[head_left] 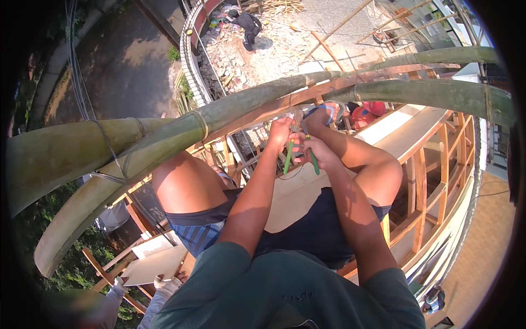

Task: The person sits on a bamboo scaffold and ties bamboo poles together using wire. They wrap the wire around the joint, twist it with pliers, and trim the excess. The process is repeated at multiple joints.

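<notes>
In front of my bent knees, my right hand [315, 149] is wrapped round pliers with green handles [313, 163]. The handles are spread apart and the jaws point up toward a reddish wooden beam. My left hand [280, 133] is closed just to the left of the pliers, pinching what looks like thin wire. A loop of this wire [286, 176] hangs below the hands. Just beyond them the wooden beam [246, 122] runs alongside a thick green bamboo pole [219, 112], which has wire bound round it. The fingertips and the pliers' jaws are partly hard to make out.
More bamboo poles [427, 93] cross at right. A wooden frame [419, 192] and a pale board [296, 205] lie around my legs. A person in a red cap [375, 108] is close by; gloved hands [159, 282] hold a panel at lower left. Rubble ground [241, 66] lies far below.
</notes>
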Available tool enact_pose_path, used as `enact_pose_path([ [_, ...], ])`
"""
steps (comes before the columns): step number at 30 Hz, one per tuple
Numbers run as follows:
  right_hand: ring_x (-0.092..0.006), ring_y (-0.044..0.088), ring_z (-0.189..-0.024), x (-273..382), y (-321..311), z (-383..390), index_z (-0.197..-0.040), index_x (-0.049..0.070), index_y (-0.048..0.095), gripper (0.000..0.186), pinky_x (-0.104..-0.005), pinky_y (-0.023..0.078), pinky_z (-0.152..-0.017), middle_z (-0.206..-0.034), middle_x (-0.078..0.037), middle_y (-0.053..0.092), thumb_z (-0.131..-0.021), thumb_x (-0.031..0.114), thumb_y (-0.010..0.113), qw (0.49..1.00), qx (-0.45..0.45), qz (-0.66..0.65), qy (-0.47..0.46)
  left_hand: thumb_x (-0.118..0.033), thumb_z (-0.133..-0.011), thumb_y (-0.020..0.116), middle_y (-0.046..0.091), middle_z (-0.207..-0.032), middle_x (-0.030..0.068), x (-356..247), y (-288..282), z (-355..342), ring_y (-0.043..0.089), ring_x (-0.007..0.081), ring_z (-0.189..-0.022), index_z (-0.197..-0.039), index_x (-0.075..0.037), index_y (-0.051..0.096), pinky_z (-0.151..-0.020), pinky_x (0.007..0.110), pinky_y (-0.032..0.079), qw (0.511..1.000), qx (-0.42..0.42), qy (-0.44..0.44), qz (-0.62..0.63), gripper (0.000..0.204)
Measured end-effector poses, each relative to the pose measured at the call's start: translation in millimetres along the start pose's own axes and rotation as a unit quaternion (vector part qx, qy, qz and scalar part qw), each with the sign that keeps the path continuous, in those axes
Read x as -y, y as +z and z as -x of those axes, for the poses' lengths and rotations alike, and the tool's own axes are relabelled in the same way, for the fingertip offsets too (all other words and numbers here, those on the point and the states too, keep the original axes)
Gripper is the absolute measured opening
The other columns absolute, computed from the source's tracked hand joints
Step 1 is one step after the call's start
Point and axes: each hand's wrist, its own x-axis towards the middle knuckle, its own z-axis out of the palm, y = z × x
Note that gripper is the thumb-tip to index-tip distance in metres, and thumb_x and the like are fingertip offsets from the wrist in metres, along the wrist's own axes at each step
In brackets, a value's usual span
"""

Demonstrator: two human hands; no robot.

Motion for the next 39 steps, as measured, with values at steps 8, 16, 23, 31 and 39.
enact_pose_path([
  [8, -0.0293, 0.054, -0.113, -0.5, 8.2, -6.9, -0.129, 0.008, 0.06, 0.049, -0.0468, 0.049, -0.085, -0.123, -0.013, 0.053, -0.081, 0.016, 0.057, 0.796, -0.245, 0.543, -0.107, -0.023, -0.097, 0.057, 0.071, -0.086, 0.0126, -1.3, -0.2, -10.0, 0.065, 0.0279, -0.077, -0.097, 0.0, 0.071, -0.077, 0.038, 0.051, 0.927, -0.092, 0.198, -0.303, 0.027],
  [16, -0.0352, 0.049, -0.111, 7.2, 51.0, -2.8, -0.117, 0.007, 0.064, 0.034, -0.0583, 0.04, -0.086, -0.118, -0.014, 0.052, -0.085, 0.018, 0.056, 0.551, -0.371, 0.741, -0.101, -0.019, -0.095, 0.057, 0.066, -0.115, 0.0265, 16.7, 0.5, -9.3, 0.065, 0.0373, -0.106, -0.119, 0.004, 0.065, -0.092, 0.04, 0.05, 0.877, -0.146, 0.285, -0.359, 0.033],
  [23, -0.0336, 0.046, -0.111, -4.1, 43.1, -13.8, -0.119, 0.008, 0.062, 0.036, -0.0553, 0.044, -0.079, -0.117, -0.012, 0.049, -0.084, 0.019, 0.062, 0.513, -0.422, 0.734, -0.139, -0.034, -0.098, 0.056, 0.06, -0.07, 0.0051, 23.7, -9.4, -19.2, 0.051, 0.015, -0.059, -0.126, 0.003, 0.062, -0.058, 0.029, 0.043, 0.983, -0.047, 0.141, -0.105, 0.047],
  [31, -0.034, 0.046, -0.112, -6.1, 62.7, -3.9, -0.128, 0.008, 0.056, 0.051, -0.0528, 0.047, -0.079, -0.122, -0.012, 0.046, -0.081, 0.022, 0.069, 0.544, -0.404, 0.727, -0.114, -0.037, -0.096, 0.061, 0.063, -0.089, 0.0093, 15.8, 2.4, -9.5, 0.055, 0.0152, -0.079, -0.133, 0.004, 0.057, -0.071, 0.029, 0.043, 0.971, -0.077, 0.157, -0.164, 0.055],
  [39, -0.0332, 0.047, -0.117, -19.1, 50.9, -9.7, -0.127, 0.006, 0.054, 0.05, -0.0556, 0.047, -0.081, -0.131, -0.013, 0.045, -0.082, 0.021, 0.068, 0.559, -0.422, 0.705, -0.108, -0.034, -0.095, 0.063, 0.065, -0.125, 0.0217, 5.8, 17.6, 4.1, 0.06, 0.0253, -0.118, -0.132, 0.01, 0.054, -0.102, 0.035, 0.043, 0.975, -0.062, 0.166, -0.137, 0.058],
])
